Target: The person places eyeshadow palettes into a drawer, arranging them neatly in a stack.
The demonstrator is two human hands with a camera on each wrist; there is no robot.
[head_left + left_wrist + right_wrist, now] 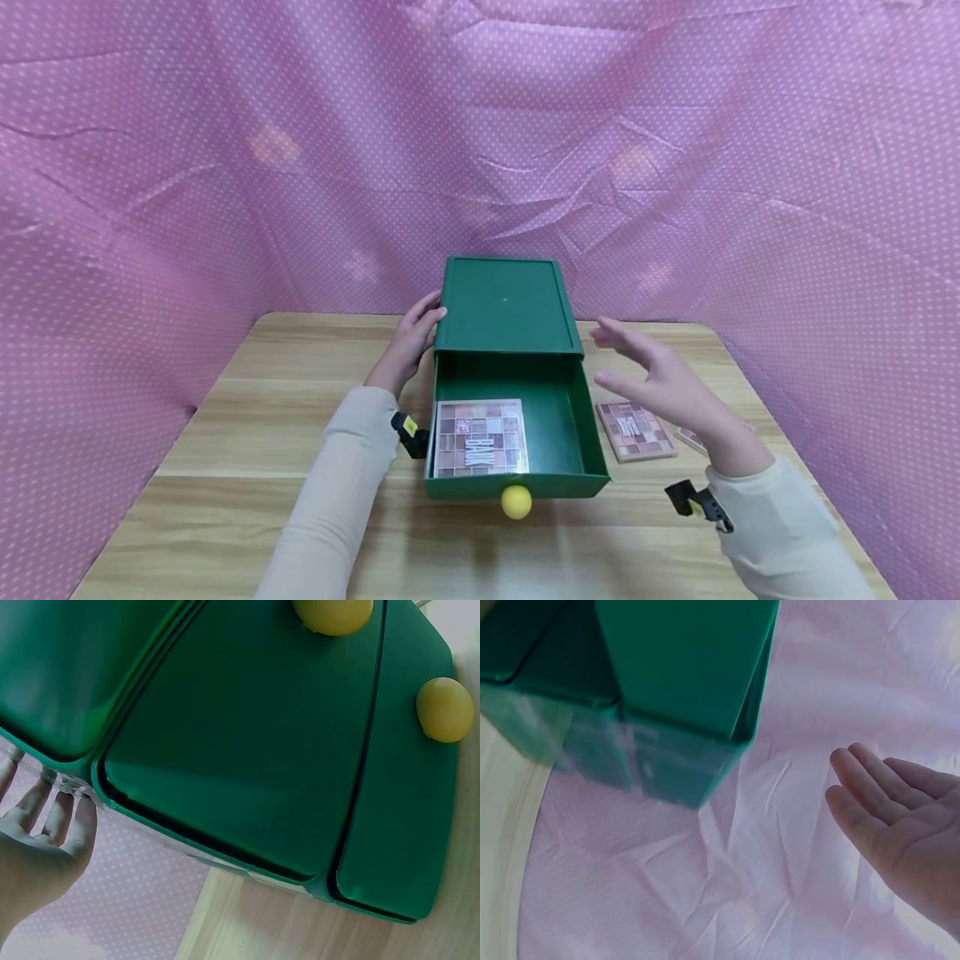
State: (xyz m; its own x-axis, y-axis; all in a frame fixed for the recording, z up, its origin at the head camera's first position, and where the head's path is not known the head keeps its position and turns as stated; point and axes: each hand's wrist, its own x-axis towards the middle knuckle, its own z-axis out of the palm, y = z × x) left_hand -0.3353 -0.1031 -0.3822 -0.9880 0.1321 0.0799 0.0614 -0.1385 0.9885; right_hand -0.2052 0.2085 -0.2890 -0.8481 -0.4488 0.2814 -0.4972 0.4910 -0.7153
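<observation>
A green drawer box (506, 304) stands on the table with its top drawer (555, 425) pulled out. In the left of that drawer lies an eyeshadow palette (480, 437) with a grid of pink and brown shades. A round yellow knob (517, 502) sits on the drawer's front. My left hand (408, 346) rests its fingers against the left side of the box, the fingers (82, 825) fairly straight. To the right of the box, my right hand (667, 383) hovers with fingers extended and nothing in it, apart from the box in the right wrist view.
Right of the drawer, a second palette (633, 437) lies on the wooden table (285, 433), and another palette (692, 440) is partly hidden by the right forearm. Lower drawers with yellow knobs (445, 709) are closed. Pink dotted cloth (480, 150) surrounds the table's back and sides.
</observation>
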